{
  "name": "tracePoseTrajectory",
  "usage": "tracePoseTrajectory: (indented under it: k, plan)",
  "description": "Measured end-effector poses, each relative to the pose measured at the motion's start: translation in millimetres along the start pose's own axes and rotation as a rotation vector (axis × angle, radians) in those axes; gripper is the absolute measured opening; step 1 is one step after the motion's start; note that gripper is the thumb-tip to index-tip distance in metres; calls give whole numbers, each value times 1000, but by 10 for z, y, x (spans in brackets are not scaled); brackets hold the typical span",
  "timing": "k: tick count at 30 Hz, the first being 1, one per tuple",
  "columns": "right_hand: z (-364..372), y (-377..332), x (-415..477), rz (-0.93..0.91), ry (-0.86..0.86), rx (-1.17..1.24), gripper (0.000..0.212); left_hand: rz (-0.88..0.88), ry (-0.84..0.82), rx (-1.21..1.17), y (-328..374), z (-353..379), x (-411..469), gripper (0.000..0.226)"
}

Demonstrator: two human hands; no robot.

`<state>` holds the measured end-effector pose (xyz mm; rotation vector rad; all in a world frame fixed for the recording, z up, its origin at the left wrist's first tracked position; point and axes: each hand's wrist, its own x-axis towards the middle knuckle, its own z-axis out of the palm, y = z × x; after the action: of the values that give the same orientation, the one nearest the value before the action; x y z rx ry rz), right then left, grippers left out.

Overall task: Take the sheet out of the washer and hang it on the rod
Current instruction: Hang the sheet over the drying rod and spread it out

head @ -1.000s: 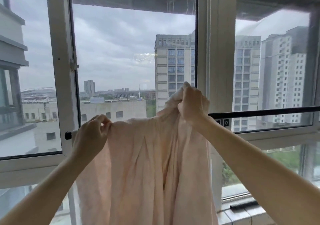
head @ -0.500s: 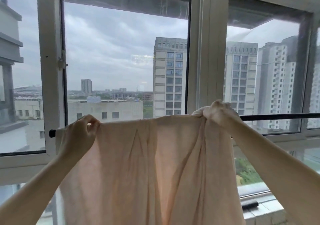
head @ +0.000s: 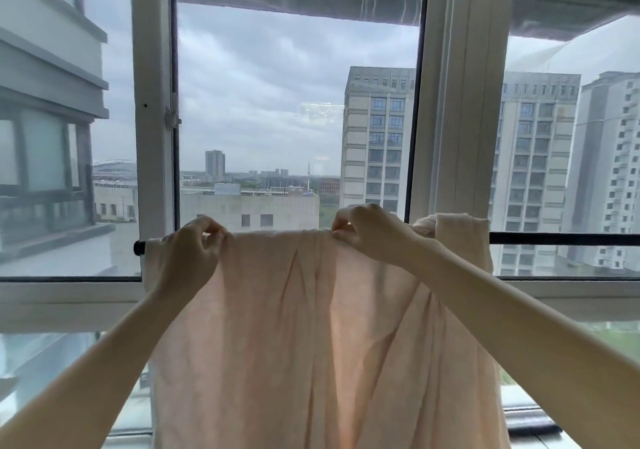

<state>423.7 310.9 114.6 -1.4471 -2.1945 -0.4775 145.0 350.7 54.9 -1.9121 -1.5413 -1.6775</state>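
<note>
The pale pink cloth sheet hangs draped over the thin black metal rod, the left hand and the right hand each pinching its top fold with curled fingers. Pulled further left, it could slip off the rod's nearby end; the bunched right edge might drag it askew

The single head view looks straight ahead, close on the rod before the window.
</note>
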Motion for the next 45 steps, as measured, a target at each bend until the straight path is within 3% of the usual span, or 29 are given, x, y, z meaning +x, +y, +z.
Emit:
tracePoseTrajectory:
  k: [6,16,20,26,29,33,36,42,45]
  plan:
    - [118,-28,41,4,151,-53,13,-3,-5,-23,-37,33,8,10]
    - [-31,98,-74,-10,176,-164,17,28,55,-41,68,110,-38,13]
    - [-136,377,-88,162,237,-149,21,6,70,-85,63,144,-14,10]
    - [-246,1021,-241,496,266,-66,21,9,55,54,-102,200,65,10]
    - [-264,1229,-437,562,308,-83,3,-12,62,89,11,217,49,10]
    - [-277,1306,-577,588,356,-110,5,-28,73,95,124,262,27,10]
    - [-302,1251,-573,497,344,-144,9,12,62,89,187,263,-16,9]
    - [-278,840,-479,172,290,-60,9,340,-122,-44,479,404,-133,16]
    - [-207,594,-426,75,249,-20,10,388,-174,-110,596,515,-134,19]
